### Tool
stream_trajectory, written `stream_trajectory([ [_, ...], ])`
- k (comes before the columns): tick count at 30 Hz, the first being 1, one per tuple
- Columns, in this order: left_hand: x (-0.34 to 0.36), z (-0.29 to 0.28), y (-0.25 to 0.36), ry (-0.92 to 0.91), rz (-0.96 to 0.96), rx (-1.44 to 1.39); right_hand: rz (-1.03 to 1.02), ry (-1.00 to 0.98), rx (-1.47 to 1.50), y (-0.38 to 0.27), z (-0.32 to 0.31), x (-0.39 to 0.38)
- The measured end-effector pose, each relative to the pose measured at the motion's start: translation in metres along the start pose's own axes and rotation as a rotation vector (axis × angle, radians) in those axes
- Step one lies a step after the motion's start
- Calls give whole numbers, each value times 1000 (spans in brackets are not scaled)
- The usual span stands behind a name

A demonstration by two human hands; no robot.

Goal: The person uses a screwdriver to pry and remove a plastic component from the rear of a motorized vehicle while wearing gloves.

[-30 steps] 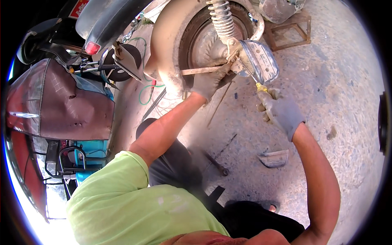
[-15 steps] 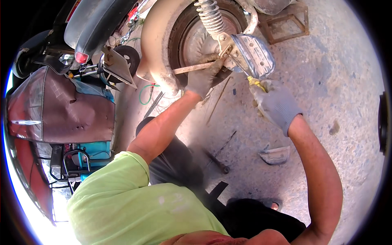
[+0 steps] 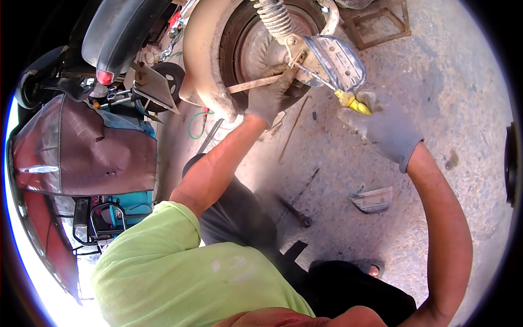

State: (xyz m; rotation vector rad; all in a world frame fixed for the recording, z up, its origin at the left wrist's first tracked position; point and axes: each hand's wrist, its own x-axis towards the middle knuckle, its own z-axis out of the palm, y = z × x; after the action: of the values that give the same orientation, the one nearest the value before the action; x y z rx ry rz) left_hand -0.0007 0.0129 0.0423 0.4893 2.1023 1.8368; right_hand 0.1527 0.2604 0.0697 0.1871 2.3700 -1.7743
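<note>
My left hand (image 3: 268,98), in a dirty grey glove, reaches to the hub of a dusty wheel (image 3: 256,46). Its fingers are closed at a metal bracket (image 3: 297,52) below the coil spring (image 3: 274,19); what they pinch is hidden. A flat rusty bar (image 3: 245,86) runs from behind this hand toward the fender (image 3: 199,49). My right hand (image 3: 381,122), gloved and slightly blurred, is closed around the yellow handle of a screwdriver (image 3: 351,101). Its thin metal shaft points up and left to the bracket, just past a ribbed metal footrest (image 3: 340,64).
A curved grey piece (image 3: 373,200) and a dark wrench-like tool (image 3: 297,215) lie on the concrete floor. A rusty frame (image 3: 376,27) is at the upper right. At left stand a vehicle with a maroon cover (image 3: 103,152) and a dark seat with a red lamp (image 3: 105,76).
My right hand has moved right and slightly down along with the screwdriver, and more of its yellow handle shows. My left hand stays by the bracket. The whole view has shifted slightly.
</note>
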Motion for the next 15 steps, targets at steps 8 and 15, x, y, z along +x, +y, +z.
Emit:
stream_trajectory([
  [8, 2, 15, 16, 88, -157, -149, -214, 499, -443, 0, -11, 18],
  [15, 6, -4, -5, -20, 97, 267, -185, 474, -687, -8, 13, 44],
])
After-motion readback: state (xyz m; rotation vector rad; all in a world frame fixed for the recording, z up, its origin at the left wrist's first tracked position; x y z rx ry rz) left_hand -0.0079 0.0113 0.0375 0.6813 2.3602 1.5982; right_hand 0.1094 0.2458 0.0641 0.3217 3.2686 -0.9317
